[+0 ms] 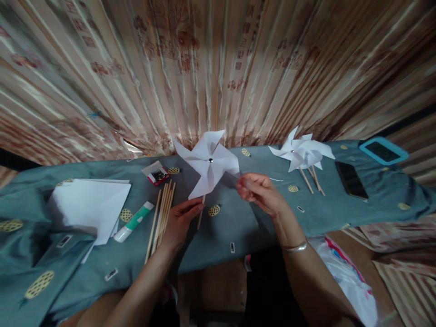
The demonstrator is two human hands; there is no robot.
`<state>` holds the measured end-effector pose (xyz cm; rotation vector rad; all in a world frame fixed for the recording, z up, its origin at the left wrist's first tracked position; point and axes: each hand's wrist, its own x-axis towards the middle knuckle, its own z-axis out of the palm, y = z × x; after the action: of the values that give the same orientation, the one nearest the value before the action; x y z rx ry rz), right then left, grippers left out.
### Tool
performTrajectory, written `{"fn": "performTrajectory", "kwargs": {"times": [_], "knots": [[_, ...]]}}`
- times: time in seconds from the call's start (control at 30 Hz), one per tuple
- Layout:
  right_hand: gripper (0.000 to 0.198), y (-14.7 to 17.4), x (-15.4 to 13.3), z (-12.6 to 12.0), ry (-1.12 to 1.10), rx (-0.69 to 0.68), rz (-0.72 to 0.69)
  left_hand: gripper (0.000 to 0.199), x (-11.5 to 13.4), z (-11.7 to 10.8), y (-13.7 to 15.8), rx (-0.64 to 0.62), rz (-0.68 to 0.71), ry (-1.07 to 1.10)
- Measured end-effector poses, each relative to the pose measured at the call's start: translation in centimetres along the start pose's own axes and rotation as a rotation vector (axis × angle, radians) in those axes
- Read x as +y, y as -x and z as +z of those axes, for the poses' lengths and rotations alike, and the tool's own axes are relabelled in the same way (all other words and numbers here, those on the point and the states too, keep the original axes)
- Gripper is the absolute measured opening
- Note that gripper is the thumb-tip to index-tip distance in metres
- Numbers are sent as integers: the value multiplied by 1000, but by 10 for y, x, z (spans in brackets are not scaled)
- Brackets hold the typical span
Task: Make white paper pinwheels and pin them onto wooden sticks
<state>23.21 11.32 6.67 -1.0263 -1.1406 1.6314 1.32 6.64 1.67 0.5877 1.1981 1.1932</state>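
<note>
Blue-green cloth [245, 222] bears sticks [164, 204] beside the left hand [180, 221], its grip holding a pinwheel [210, 161], the right hand [261, 192] nearby, grip unclear.

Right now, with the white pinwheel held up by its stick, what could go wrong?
The right hand is close to the pinwheel and might crease its paper. The left hand is beside the loose sticks, so shifting it could scatter them. The green-and-white tube lies on its side and might roll.

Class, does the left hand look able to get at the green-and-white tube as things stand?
Probably yes, if it frees itself: the left hand holds the stick of a pinwheel, but only low wooden sticks lie between it and the tube.
</note>
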Motion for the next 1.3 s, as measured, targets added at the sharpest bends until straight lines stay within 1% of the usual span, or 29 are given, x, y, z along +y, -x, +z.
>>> {"fn": "performTrajectory", "kwargs": {"times": [0.07, 0.13, 0.17, 0.2, 0.37, 0.5, 0.6, 0.77, 0.87, 0.93, 1.0, 1.07, 1.1, 1.13, 1.17, 1.27, 1.3], "knots": [[30, -4, -3, -13, -117, 209, -160, 32, 0, 0, 1, -6, -20, -8], [29, -11, 0, -20, -146, 382, -252, 33, -1, 1, 1, -18, -28, -18], [30, -14, 3, -22, -136, 429, -265, 33, -1, 1, 2, -25, -31, -26], [32, -16, 6, -22, -118, 447, -263, 33, -1, 2, 2, -34, -38, -38], [38, -21, 18, -9, -100, 393, -205, 36, 0, 3, 3, -41, -68, -86], [34, -17, 19, 3, -116, 360, -132, 34, -1, 2, 1, -38, -29, -72], [31, -14, 20, 9, -74, 304, -88, 34, 0, 2, 0, -35, -13, -70], [33, -11, 28, 23, -10, 199, -33, 36, 0, 1, 0, 6, -9, -68], [37, -8, 32, 35, 17, 89, 26, 34, -1, 1, 0, -28, 8, -68], [38, -5, 31, 40, 44, -35, 54, 34, -1, 1, 0, -59, 14, -63], [37, 0, 25, 41, 76, -167, 74, 35, 0, 1, 0, -69, 17, -64], [32, 5, 15, 36, 112, -243, 75, 35, 1, 1, 0, -50, 29, -77], [30, 8, 9, 31, 124, -239, 57, 34, 1, 1, 0, -36, 33, -79], [28, 10, 3, 26, 120, -207, 25, 34, 2, 1, 0, -28, 33, -77], [28, 12, -3, 21, 97, -135, -28, 33, 2, 1, 0, -30, 28, -69], [27, 12, -14, 7, -20, 136, -209, 35, 1, 1, 2, -69, 6, -31], [27, 11, -15, 3, -49, 198, -249, 35, 1, 1, 2, -77, -4, -22]]}}
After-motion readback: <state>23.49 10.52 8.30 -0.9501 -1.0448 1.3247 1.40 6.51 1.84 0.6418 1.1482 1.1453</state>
